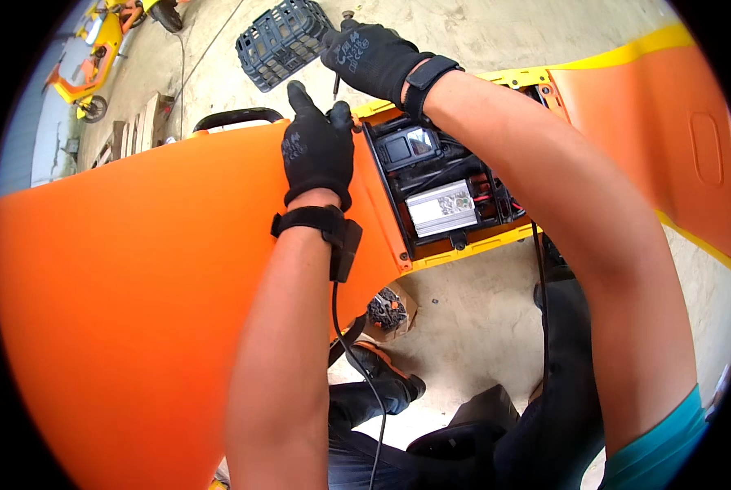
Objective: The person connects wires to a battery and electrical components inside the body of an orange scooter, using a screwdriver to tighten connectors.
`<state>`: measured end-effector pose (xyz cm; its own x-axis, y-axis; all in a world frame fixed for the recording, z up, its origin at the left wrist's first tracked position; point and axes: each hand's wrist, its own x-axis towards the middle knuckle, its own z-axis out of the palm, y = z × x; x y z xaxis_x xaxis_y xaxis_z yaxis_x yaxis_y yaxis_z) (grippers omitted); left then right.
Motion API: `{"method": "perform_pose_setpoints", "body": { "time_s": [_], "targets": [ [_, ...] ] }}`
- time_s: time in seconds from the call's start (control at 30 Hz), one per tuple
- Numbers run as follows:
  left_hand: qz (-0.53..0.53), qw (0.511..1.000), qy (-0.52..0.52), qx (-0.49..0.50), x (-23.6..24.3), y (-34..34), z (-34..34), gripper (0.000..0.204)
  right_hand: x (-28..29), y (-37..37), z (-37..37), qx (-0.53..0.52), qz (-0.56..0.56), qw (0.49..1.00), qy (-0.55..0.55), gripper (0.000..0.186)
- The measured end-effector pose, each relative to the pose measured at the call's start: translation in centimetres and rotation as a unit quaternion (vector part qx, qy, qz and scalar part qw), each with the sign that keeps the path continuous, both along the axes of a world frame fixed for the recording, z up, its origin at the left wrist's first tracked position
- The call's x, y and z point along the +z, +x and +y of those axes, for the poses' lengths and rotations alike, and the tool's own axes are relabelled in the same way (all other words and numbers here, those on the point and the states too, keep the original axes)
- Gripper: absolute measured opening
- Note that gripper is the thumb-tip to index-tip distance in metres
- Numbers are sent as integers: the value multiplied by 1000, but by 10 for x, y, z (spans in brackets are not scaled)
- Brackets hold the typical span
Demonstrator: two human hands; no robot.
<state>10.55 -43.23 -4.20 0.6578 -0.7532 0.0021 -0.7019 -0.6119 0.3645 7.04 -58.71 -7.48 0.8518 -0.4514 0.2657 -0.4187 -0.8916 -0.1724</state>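
Note:
My right hand (pixel 372 61), in a black glove, is closed round a screwdriver (pixel 336 86). Its thin dark shaft points down below the fist and its end pokes out above. My left hand (pixel 318 151), gloved in black too, rests by the edge of the orange body panel (pixel 137 237), index finger and thumb apart, with no held thing showing. The thumb is close to a small orange bracket (pixel 356 123) at the compartment's corner. Inside the open compartment sit a silver finned box (pixel 441 208) with a label and a black unit with a small display (pixel 410 148).
A black plastic crate (pixel 280 42) stands on the concrete floor beyond the vehicle. Yellow trim (pixel 472 245) edges the compartment. A cardboard box of small parts (pixel 388 312) is below, near my shoe. Another orange and yellow vehicle (pixel 104 53) and a wooden pallet (pixel 141 129) are at far left.

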Motion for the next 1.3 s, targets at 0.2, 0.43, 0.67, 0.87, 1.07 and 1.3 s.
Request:
{"method": "perform_pose_setpoints", "body": {
  "time_s": [0.2,0.43,0.67,0.87,1.07,1.3],
  "targets": [
    [22,999,-33,1,1,-2,0,73,11,4,13,53,14,998,-34,22],
    [26,999,-42,13,13,10,11,77,40,22,23,99,32,994,-40,22],
    [50,997,-53,-9,-2,-2,2,78,29,11,15,146,76,984,-65,24],
    [49,997,-58,-6,-1,-2,3,74,25,9,17,133,43,990,-3,24],
    [-10,998,-58,-34,-25,9,4,23,4,-12,-12,172,45,975,-131,11],
    [57,993,-59,-87,-19,23,2,25,2,-79,15,124,-22,992,-19,12]
  ]
}}
